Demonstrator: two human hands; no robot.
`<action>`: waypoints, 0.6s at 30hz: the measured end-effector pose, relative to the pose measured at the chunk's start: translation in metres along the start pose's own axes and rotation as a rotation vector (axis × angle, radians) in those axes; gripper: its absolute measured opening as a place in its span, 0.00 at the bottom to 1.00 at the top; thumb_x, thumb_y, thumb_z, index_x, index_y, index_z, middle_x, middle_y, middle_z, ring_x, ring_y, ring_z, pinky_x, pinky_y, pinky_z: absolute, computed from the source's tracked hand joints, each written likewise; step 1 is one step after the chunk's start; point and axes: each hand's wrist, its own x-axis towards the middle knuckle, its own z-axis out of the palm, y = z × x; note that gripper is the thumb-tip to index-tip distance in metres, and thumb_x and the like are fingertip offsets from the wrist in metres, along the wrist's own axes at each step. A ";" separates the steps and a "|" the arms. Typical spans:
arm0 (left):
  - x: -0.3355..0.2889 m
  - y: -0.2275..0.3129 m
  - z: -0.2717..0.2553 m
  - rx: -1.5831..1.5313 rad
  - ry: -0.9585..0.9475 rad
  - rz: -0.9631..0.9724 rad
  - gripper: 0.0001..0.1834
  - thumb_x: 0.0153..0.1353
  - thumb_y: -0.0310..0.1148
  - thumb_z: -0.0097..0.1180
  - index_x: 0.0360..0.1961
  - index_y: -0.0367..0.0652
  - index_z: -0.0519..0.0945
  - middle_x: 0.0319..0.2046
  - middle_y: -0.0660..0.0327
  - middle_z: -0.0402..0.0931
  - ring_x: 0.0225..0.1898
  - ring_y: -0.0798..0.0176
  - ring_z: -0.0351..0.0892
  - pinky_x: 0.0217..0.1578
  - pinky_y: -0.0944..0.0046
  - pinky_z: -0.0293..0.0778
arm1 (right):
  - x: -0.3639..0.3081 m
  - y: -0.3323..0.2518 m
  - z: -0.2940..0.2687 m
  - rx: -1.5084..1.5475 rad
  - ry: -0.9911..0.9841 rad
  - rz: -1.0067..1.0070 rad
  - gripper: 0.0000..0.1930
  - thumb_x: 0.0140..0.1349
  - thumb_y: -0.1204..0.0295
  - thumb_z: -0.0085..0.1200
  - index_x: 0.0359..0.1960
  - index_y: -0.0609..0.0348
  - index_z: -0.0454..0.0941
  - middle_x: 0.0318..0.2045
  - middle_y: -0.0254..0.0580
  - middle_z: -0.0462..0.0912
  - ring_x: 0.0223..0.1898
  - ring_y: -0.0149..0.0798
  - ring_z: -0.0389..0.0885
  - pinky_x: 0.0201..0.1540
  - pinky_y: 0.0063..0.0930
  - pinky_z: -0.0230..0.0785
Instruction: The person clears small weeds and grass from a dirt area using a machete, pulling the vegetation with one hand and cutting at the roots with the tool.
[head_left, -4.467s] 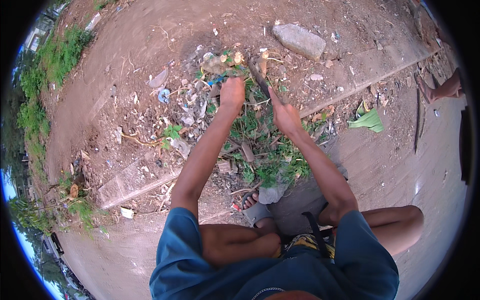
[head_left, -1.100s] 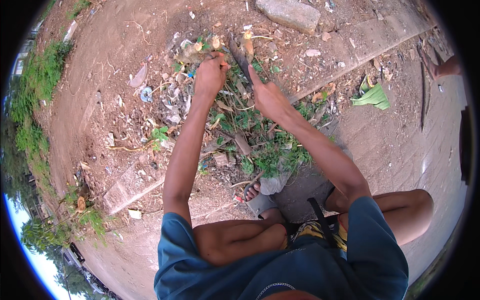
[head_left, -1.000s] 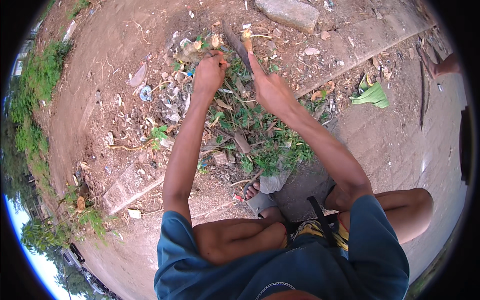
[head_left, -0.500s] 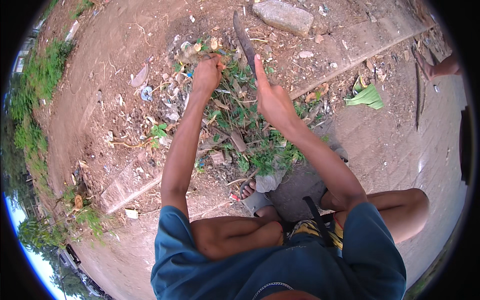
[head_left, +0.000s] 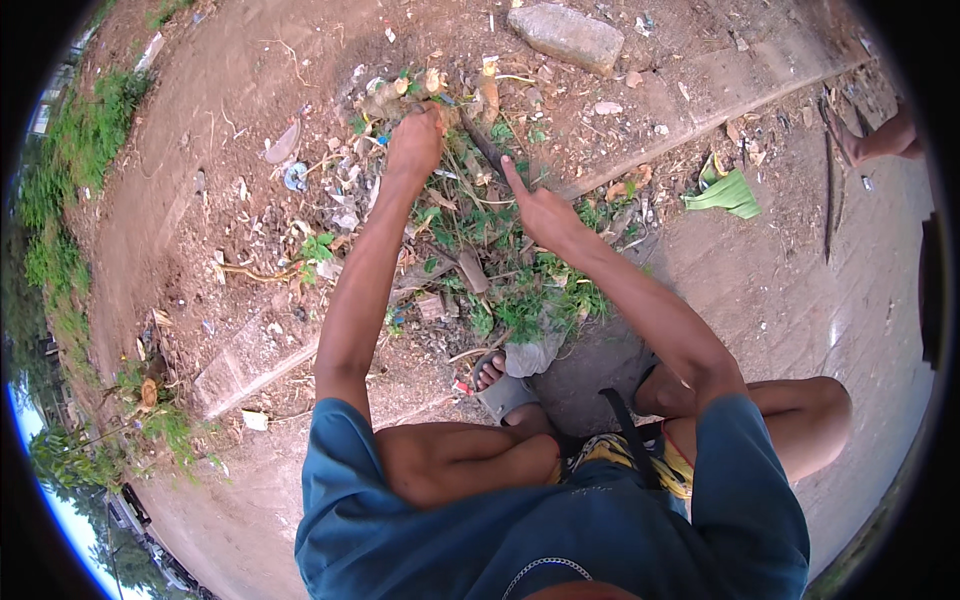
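My right hand is closed round the handle of a machete, index finger stretched along it. The dark machete blade points up and left, low over a heap of cut stems and leaves. To the left of the blade, my left hand is closed in a fist at the heap's far end; what its fingers grip is hidden. Just beyond that hand lie pale-ended pieces of cut wood. Another short piece of wood stands out beyond the blade tip.
A large stone lies at the far side. A concrete edging runs across the dirt behind the heap. Green leaf pieces and a long thin stick lie to the right. Another person's foot shows at far right.
The machete has come down from a raised position to low over the heap, uncovering the short piece of wood beyond it. My left hand has stayed closed in nearly the same place.
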 end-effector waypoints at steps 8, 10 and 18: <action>-0.007 -0.006 -0.017 0.051 0.000 -0.082 0.09 0.58 0.29 0.53 0.39 0.39 0.78 0.38 0.42 0.79 0.41 0.40 0.80 0.43 0.45 0.75 | -0.006 0.003 -0.031 0.217 0.400 -0.094 0.43 0.53 0.83 0.46 0.72 0.63 0.43 0.21 0.61 0.79 0.23 0.57 0.81 0.28 0.51 0.74; -0.013 -0.003 -0.026 0.031 -0.041 -0.115 0.08 0.58 0.30 0.53 0.37 0.39 0.79 0.37 0.43 0.79 0.40 0.40 0.80 0.43 0.46 0.75 | -0.006 -0.001 -0.023 0.130 0.331 -0.098 0.42 0.53 0.83 0.46 0.72 0.64 0.43 0.22 0.60 0.80 0.24 0.58 0.81 0.29 0.52 0.74; -0.033 0.049 -0.091 -0.118 -0.680 0.102 0.12 0.61 0.38 0.59 0.40 0.43 0.83 0.37 0.51 0.82 0.41 0.48 0.81 0.44 0.53 0.74 | -0.038 0.017 -0.078 -0.237 -0.296 -0.174 0.38 0.53 0.84 0.46 0.70 0.65 0.51 0.31 0.62 0.81 0.36 0.57 0.83 0.41 0.48 0.75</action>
